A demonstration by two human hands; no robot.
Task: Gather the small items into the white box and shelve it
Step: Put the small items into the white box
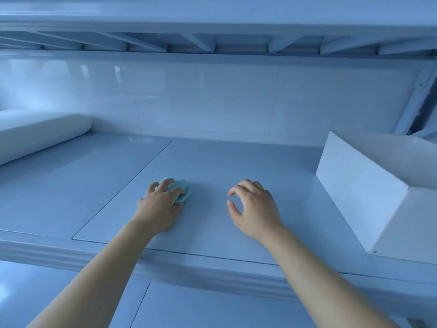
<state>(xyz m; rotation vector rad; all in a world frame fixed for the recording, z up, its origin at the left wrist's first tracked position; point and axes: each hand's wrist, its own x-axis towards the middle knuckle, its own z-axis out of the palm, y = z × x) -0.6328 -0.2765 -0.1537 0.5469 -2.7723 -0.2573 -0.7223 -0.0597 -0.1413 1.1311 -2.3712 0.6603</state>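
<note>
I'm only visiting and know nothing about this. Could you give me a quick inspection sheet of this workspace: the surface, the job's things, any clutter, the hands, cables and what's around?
Surface: pale counter with an inset panel, mostly bare.
Job's things: small teal item on the counter, partly covered by the left hand; white box at the right, sitting tilted, its inside not visible.
Clutter: white roll lying at the far left.
Hands: left hand with fingers spread over the teal item; whether it grips it, cannot tell. Right hand open and empty, fingers curled above the counter.
Cables: nothing seen.
Surroundings: glossy white wall behind; slatted shelf underside overhead.
</note>
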